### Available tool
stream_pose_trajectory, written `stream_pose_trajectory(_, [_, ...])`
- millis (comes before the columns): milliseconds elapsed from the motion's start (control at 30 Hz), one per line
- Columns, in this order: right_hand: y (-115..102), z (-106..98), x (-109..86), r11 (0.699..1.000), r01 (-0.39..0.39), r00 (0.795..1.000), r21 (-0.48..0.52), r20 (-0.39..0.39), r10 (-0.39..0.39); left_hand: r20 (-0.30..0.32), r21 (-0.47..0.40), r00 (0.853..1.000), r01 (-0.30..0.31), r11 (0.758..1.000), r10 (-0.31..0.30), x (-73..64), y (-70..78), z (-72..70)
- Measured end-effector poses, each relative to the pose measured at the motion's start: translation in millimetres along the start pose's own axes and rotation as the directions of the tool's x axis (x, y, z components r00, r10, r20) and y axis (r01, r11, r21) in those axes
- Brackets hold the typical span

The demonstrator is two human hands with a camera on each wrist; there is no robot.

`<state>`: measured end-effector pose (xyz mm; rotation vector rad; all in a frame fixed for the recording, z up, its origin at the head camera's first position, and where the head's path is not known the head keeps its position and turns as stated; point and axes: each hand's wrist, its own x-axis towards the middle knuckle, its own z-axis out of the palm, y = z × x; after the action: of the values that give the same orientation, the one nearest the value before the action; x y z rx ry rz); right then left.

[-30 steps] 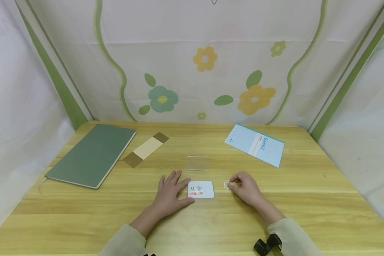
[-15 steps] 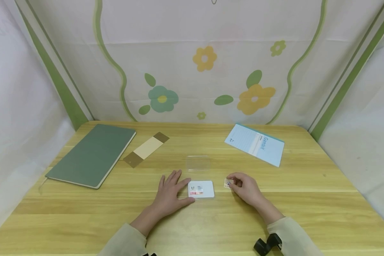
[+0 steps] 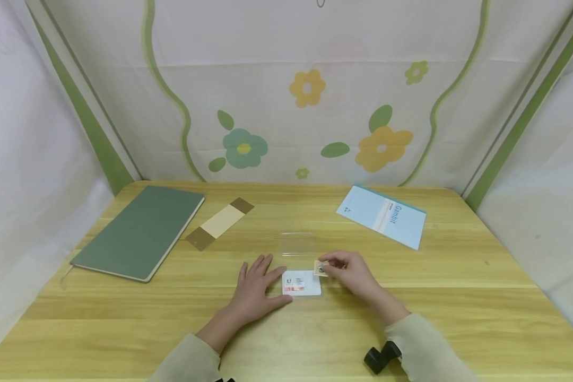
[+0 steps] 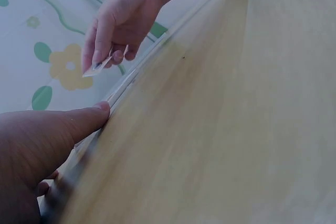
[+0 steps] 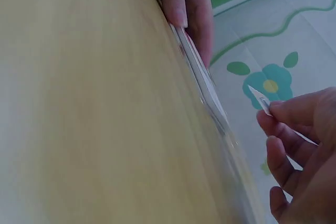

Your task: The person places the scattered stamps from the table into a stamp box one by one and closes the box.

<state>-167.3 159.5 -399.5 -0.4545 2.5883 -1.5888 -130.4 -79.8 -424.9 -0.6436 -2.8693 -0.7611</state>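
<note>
A flat white card-shaped piece (image 3: pixel 307 283) with rounded corners, a printed label on its left half and a clear rim lies in front of me. My left hand (image 3: pixel 254 289) rests on the table with fingers spread, index fingertip and thumb touching its left corners. Between thumb and index finger, my right hand (image 3: pixel 355 273) pinches a small square printed sticker (image 3: pixel 320 268), pale-edged with a dark picture. In the head view it overlaps the white piece's upper right corner. The right wrist view shows the sticker (image 5: pixel 260 99) raised and tilted above the piece (image 5: pixel 202 80).
A clear plastic rectangle (image 3: pixel 297 244) lies just beyond the white piece. Farther left are a brown-and-cream paper strip (image 3: pixel 220 223) and a green notebook (image 3: pixel 140 233). A light blue notepad (image 3: pixel 383 216) lies at the back right of the wooden table (image 3: pixel 463 318).
My right hand has lifted the sticker off the table and carried it left to the white piece's upper right corner. The left hand has stayed in place.
</note>
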Motion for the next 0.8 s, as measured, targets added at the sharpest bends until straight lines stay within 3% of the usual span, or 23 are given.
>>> stream_pose_trajectory(200, [-11, 14, -5.5, 0.999, -0.014, 0.998, 0.038, 0.054, 0.012, 0.002, -0.004, 1.000, 0.001, 1.000, -0.001, 0.2, 0.8, 0.6])
stream_pose_trajectory(467, [-36, 19, -15.4, 0.999, -0.007, 0.999, -0.052, 0.047, 0.010, -0.007, 0.002, 1.000, -0.002, 1.000, 0.002, 0.4, 0.7, 0.4])
stream_pose_trajectory(800, [3, 25, -7.0, 0.993, 0.026, 0.999, -0.117, 0.045, -0.020, -0.002, 0.003, 1.000, 0.006, 1.000, -0.006, 0.4, 0.2, 0.1])
